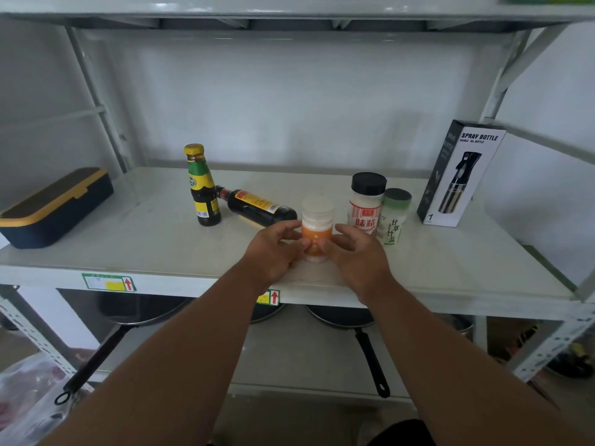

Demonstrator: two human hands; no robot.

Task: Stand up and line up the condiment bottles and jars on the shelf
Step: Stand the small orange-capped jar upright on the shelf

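Orange-labelled jar (316, 226) upright between both hands' fingers (325, 244)

White metal shelving against a plain white wall, seen from where I stand.

The shelf board (154, 239) in front of me is pale and smooth, held by slanted white uprights (93, 101) with punched holes lower down, and another board (289, 8) runs overhead. Soft, even light falls on the wall (289, 101) behind. Two stickers with red arrows (109, 282) sit on the front edge. Below me hang dark pans with long black handles (370, 362), and a plastic bag (25, 394) lies at lower left.
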